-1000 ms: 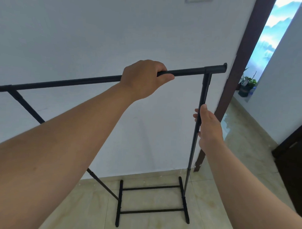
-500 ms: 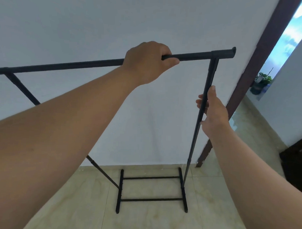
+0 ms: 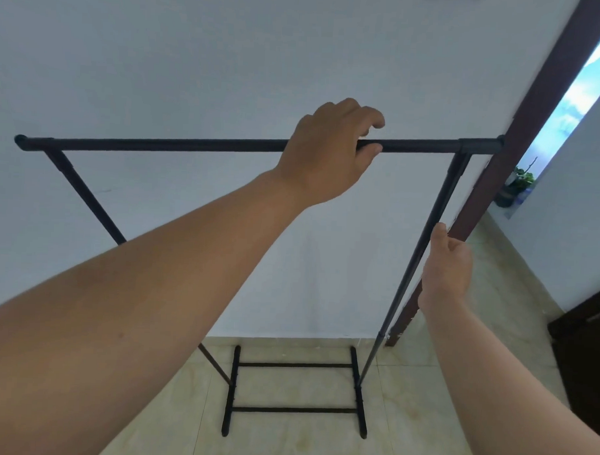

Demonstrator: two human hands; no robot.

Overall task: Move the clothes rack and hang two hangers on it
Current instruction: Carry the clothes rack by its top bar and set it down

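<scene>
Hands on the black clothes rack [image 3: 199, 145] against the white wall [image 3: 195, 63]: your left hand [image 3: 328, 153] curls loosely over its top bar, your right hand [image 3: 445, 266] clasps its right upright, mid-move, no hangers visible to fetch next.

clothes rack [image 3: 192, 144]: matt black metal | floor [image 3: 421, 418]: glossy tile

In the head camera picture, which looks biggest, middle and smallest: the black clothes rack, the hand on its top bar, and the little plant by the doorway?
1. Clothes rack: it spans nearly the whole picture.
2. Left hand, on the top bar: it looks large partly because it is near the camera.
3. Potted plant: tiny here, but it stands far off, so its real size is unsure.
</scene>
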